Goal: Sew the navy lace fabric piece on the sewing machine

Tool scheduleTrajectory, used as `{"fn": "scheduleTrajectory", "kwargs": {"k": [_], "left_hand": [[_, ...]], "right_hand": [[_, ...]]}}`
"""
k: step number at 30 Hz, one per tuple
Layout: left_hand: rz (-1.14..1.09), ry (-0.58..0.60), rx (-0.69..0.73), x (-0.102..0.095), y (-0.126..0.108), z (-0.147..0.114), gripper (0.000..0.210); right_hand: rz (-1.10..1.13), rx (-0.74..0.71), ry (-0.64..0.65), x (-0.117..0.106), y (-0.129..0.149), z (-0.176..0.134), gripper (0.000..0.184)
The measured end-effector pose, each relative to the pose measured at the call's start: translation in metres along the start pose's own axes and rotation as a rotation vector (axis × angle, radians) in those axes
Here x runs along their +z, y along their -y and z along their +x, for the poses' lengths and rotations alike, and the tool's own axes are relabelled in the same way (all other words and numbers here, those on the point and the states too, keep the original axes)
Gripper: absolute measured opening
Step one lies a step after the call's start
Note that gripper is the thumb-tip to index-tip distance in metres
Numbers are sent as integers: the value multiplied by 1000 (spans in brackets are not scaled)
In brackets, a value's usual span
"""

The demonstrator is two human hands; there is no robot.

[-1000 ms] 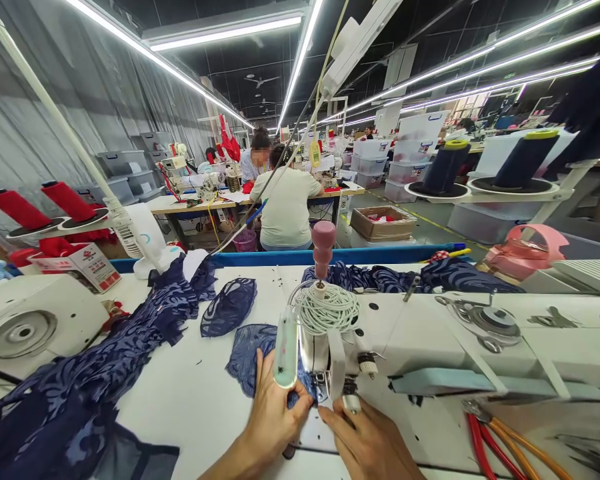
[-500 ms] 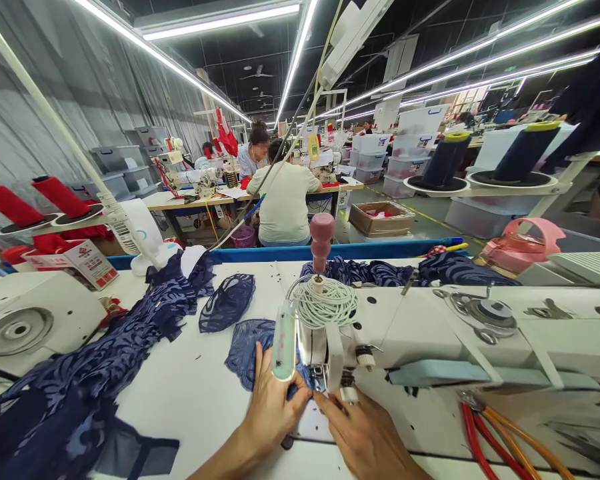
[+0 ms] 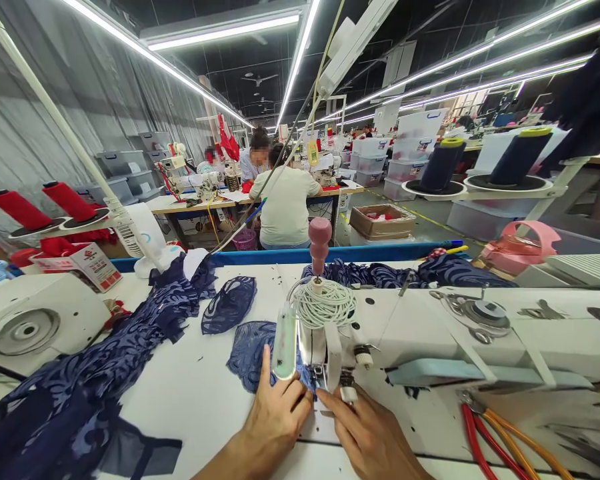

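Left hand [image 3: 275, 417] fingers flat, pinning lace piece [image 3: 250, 350] | right hand [image 3: 367, 437] fingertips pinching its edge | needle [image 3: 321, 381] just ahead, between both hands, left nearer.

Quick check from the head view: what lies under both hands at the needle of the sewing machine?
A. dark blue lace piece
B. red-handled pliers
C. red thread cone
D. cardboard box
A: the left hand and right hand press the dark blue lace piece flat at the sewing machine needle.

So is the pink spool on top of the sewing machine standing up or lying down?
Standing up: the pink spool rises straight above the coiled white cord on the sewing machine.
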State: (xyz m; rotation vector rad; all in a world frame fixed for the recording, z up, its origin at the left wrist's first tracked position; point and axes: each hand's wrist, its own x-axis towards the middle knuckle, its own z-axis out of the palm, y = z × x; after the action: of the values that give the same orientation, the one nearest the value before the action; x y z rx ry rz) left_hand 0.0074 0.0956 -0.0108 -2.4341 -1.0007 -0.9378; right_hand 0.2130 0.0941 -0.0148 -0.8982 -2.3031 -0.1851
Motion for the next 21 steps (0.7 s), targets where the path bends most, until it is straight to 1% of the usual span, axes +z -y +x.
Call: {"fn": "scheduleTrajectory", "kwargs": {"k": [3,7,8,11,13,16,18,19,21], "left_hand": [[-8,20,1,1,1,-5,23],[-6,134,1,-3,5,-10,24],[-10,145,13,-5,6,-10,24],[-13,125,63,-9,9,-10,24],[-4,115,72,-9,9,-10,24],[-29,95,26,-3,8,-14,28],[-59,67,-17,2,7,-18,32],[-69,58,-33,5,7,-20,33],[-75,63,-37,8,8,-23,35]], "right_hand": [[-10,-22,38,-1,0,1,44],[-32,-39,63,4,0,0,42],[-38,-42,62,5,0,0,42],[-34,-35,47,6,-2,0,42],[20,-5,21,3,-3,2,39],[136,56,-25,-3,-5,3,33],[160,68,-44,-5,-6,3,32],[143,60,-35,-5,-7,3,32],[68,22,25,-4,-7,3,36]]}}
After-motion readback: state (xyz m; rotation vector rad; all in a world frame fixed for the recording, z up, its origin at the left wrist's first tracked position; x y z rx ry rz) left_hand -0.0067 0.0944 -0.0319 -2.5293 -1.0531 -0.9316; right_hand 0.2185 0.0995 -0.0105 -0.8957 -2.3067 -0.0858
